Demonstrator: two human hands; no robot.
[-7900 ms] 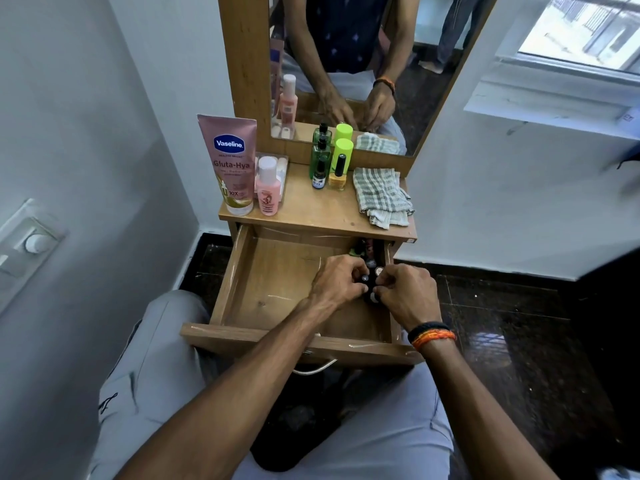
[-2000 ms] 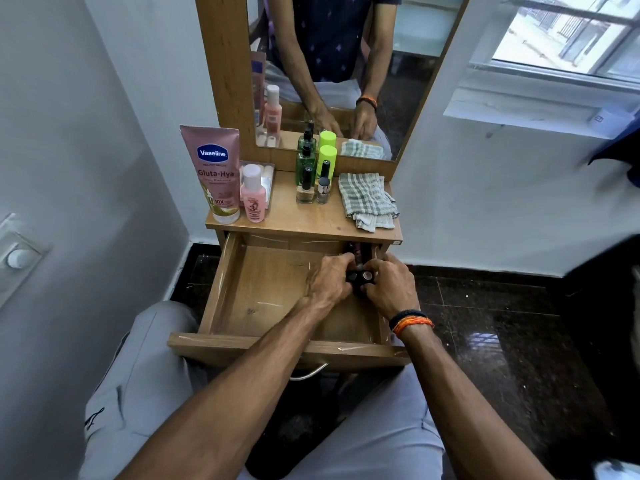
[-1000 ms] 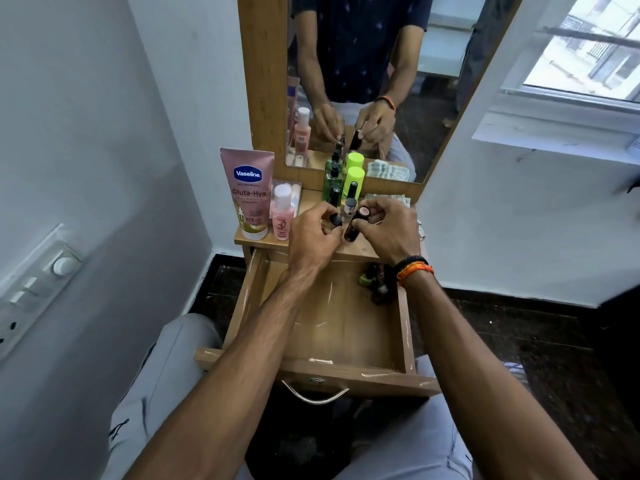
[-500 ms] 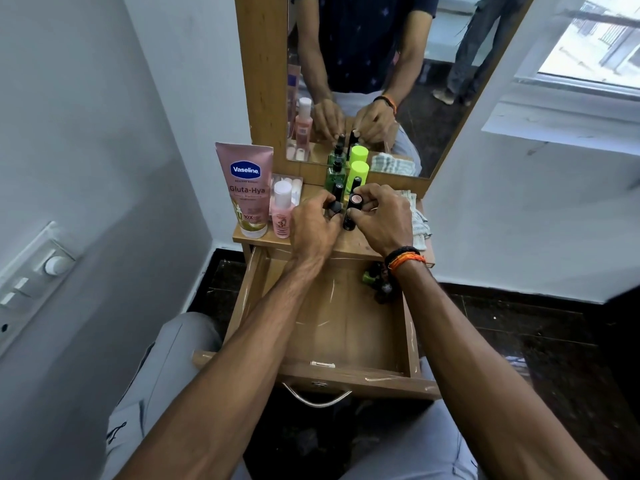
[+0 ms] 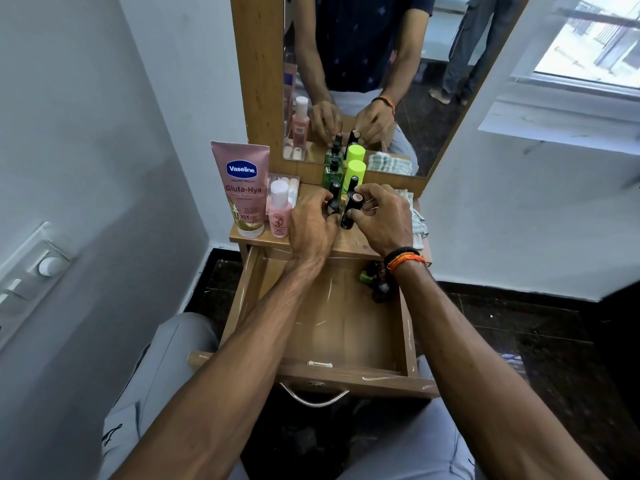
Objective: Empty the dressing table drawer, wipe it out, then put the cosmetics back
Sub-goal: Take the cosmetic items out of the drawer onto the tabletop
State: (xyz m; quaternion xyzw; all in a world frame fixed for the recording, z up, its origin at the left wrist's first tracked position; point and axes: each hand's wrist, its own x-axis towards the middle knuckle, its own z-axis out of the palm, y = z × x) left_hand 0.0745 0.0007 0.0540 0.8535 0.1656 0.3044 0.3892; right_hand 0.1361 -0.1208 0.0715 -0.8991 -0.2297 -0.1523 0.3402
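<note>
The wooden drawer stands pulled out below the dressing table top. Both my hands are up on the top. My right hand grips a black lipstick tube with a pink end, holding it upright. My left hand pinches a small dark nail polish bottle just left of it. A few small dark and green cosmetics lie in the drawer's back right corner. The rest of the drawer floor is bare wood.
On the top stand a pink Vaseline tube, a small pink bottle, a green bottle and a lime-capped bottle. A checked cloth lies at the right, partly behind my hand. The mirror rises behind; the wall is close on the left.
Two seconds ago both hands were in the drawer's back right corner. They rose with the lipstick and small bottle to the table top, where they have lowered slightly among the standing bottles.
</note>
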